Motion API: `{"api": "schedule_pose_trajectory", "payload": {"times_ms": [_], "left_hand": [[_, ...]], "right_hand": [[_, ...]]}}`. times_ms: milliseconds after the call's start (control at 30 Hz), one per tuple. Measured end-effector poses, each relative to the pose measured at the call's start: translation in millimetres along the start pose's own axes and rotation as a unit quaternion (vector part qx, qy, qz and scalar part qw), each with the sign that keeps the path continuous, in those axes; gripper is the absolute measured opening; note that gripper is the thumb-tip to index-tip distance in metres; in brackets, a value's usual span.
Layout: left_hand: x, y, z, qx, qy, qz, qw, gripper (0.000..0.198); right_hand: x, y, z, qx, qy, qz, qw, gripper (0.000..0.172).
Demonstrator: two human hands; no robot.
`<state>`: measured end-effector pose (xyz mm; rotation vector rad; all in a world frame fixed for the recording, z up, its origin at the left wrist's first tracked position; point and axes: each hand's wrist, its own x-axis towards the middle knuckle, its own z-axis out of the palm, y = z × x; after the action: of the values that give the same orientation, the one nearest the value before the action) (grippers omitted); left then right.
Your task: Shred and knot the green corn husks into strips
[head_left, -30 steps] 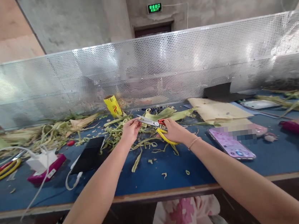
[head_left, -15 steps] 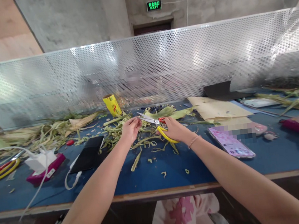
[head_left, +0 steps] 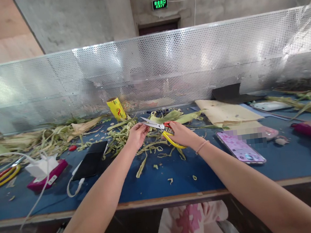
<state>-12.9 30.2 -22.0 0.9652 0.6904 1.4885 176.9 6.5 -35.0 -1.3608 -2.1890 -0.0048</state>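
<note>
- Pale scraps (head_left: 170, 181) lie on the blue surface (head_left: 205, 181).
- Right hand (head_left: 182, 133): fingers wrapped round scissors (head_left: 160, 126), blades parted, above the surface.
- Left hand (head_left: 136, 136): fingers pressed together beside the blade tips; any held piece is too small to tell.
- Green strips (head_left: 120, 136) lie beyond.
- Yellow tube (head_left: 117, 109) before a perforated screen (head_left: 152, 64).

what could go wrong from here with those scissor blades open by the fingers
The scissors in the right hand stand open close to the left hand, which might get nicked if they shut. The lit phone lies beside the right forearm, which might knock it.
</note>
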Motion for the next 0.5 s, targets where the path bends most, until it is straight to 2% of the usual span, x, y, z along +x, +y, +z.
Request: {"api": "schedule_pose_trajectory", "payload": {"times_ms": [500], "left_hand": [[-0.3,-1.2,-0.4,0.001,-0.002,-0.007,1.000,0.012]], "right_hand": [[-0.2,-3.5,-3.6,-0.001,-0.004,0.010,1.000,0.046]]}}
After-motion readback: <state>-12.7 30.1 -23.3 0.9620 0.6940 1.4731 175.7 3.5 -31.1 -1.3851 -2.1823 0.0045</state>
